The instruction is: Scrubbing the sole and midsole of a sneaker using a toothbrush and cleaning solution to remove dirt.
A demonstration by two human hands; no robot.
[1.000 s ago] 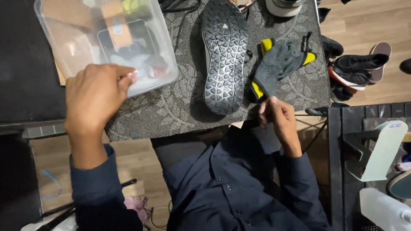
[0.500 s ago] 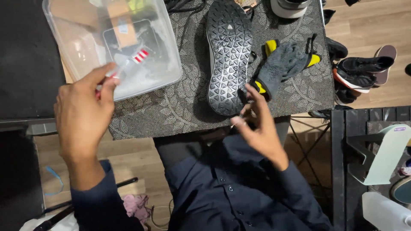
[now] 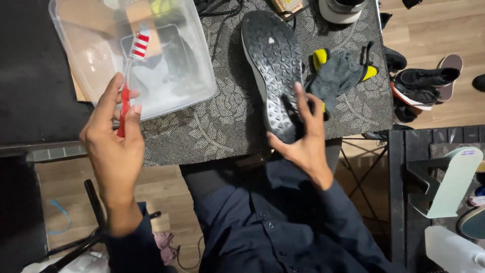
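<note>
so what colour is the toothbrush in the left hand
Red handle, red-and-white striped head; the toothbrush shows best in the head view.

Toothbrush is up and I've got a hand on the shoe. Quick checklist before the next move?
1. Toothbrush held by left hand: ok, red handle between the fingers, bristles up.
2. Shoe steadied: ok, right hand grips its near end.
3. Sole facing up: ok, tread visible.
4. Clear tub within reach: ok, just beyond the left hand on the patterned mat.
5. Bristles wet or soaped: cannot tell.
6. Grey gloves off the shoe: ok, lying beside it.
</note>
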